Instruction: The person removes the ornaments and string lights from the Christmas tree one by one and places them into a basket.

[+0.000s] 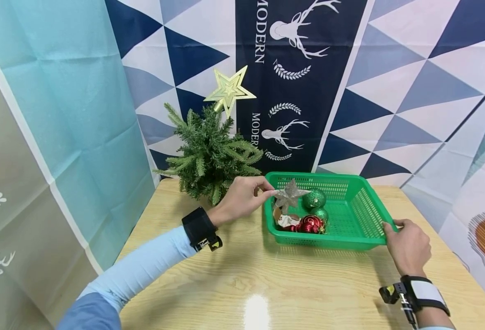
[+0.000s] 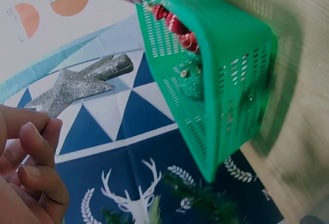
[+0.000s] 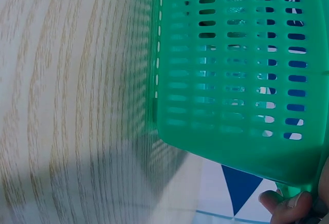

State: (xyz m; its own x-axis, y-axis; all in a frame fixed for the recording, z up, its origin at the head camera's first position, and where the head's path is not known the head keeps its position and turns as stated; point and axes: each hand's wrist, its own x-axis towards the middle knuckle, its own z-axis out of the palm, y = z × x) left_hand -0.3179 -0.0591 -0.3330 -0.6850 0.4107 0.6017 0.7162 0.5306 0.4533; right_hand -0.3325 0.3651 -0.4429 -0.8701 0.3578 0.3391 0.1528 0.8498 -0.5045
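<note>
Between thumb and fingertips, my left hand (image 1: 242, 197) pinches one point of a silver glitter star (image 1: 290, 194), which hangs over the left end of a green plastic basket (image 1: 337, 241). In the left wrist view the silver star (image 2: 67, 93) shows a tube-like stem on its back. My right hand (image 1: 409, 244) grips the basket's rim at the front right corner. Inside the basket lie green baubles (image 1: 314, 198), red ornaments (image 1: 311, 224) and a small white and brown piece (image 1: 285, 221), all toward its left end.
A small artificial Christmas tree (image 1: 213, 156) stands at the back left of the wooden table (image 1: 226, 275), topped by a gold star (image 1: 230, 90). Patterned cloth (image 1: 415, 105) hangs behind the table, and a teal cloth (image 1: 77, 114) hangs along the left.
</note>
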